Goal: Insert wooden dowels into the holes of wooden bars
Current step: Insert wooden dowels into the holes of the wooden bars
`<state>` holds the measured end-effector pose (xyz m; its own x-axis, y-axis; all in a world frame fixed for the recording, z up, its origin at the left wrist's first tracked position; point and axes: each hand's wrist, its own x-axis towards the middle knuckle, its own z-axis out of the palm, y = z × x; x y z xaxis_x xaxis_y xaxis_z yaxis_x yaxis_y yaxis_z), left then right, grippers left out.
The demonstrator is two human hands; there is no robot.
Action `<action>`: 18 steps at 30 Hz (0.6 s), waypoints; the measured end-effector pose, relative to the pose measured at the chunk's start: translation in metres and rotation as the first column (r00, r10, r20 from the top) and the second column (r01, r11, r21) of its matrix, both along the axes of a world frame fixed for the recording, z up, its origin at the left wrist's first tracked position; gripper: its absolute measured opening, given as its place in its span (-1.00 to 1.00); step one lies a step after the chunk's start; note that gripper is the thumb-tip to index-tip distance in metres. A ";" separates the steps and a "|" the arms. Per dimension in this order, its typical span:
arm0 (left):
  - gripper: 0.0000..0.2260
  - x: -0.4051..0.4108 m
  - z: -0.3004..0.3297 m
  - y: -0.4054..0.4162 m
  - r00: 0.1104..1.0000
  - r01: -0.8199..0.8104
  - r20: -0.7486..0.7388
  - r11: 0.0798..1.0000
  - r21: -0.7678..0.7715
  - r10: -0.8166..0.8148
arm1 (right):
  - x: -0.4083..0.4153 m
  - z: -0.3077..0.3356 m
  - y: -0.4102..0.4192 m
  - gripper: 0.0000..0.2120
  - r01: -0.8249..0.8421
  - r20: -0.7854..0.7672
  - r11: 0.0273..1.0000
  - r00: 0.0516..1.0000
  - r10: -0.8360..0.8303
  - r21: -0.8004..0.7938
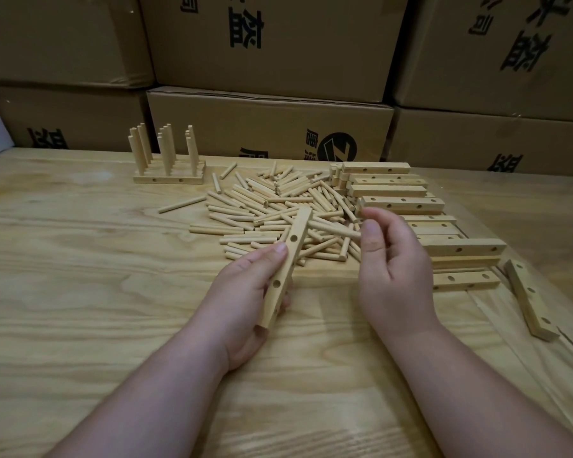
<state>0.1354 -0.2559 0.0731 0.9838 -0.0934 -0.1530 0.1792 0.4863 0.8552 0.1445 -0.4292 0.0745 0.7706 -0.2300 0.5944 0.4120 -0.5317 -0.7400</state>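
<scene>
Stacked cardboard boxes (pixel 272 127) with black printed characters stand behind the wooden table (pixel 80 292).

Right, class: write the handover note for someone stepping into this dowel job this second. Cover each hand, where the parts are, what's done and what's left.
Left hand grips a wooden bar off the table, holes facing you, all empty.
Right hand pinches one dowel beside the bar's far end, not yet in a hole.
Loose dowels are piled mid-table; empty bars are stacked to the right, with one stray bar nearer you.
Done: finished bars with upright dowels at far left.
Left: fill the held bar, then the stack.
</scene>
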 end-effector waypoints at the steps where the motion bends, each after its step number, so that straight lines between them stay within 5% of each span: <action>1: -0.76 0.001 0.001 0.001 1.000 -0.016 -0.025 0.999 -0.040 0.015 | 0.001 0.000 -0.001 -0.75 0.019 -0.020 1.000 1.000 -0.019 0.000; 10: -0.74 0.006 0.000 0.003 0.987 -0.098 -0.137 0.991 -0.094 0.084 | 0.007 -0.003 -0.001 -0.65 0.007 -0.066 0.998 0.998 -0.012 -0.068; 15: -0.77 0.007 0.002 0.005 0.983 -0.101 -0.165 0.983 -0.155 0.075 | 0.010 -0.010 0.003 -0.64 -0.177 -0.266 0.836 0.963 0.039 -0.519; 18: -0.77 0.008 0.002 0.006 0.982 -0.093 -0.177 0.979 -0.182 0.060 | 0.010 -0.018 0.006 -0.58 -0.297 -0.370 0.718 0.927 0.059 -0.630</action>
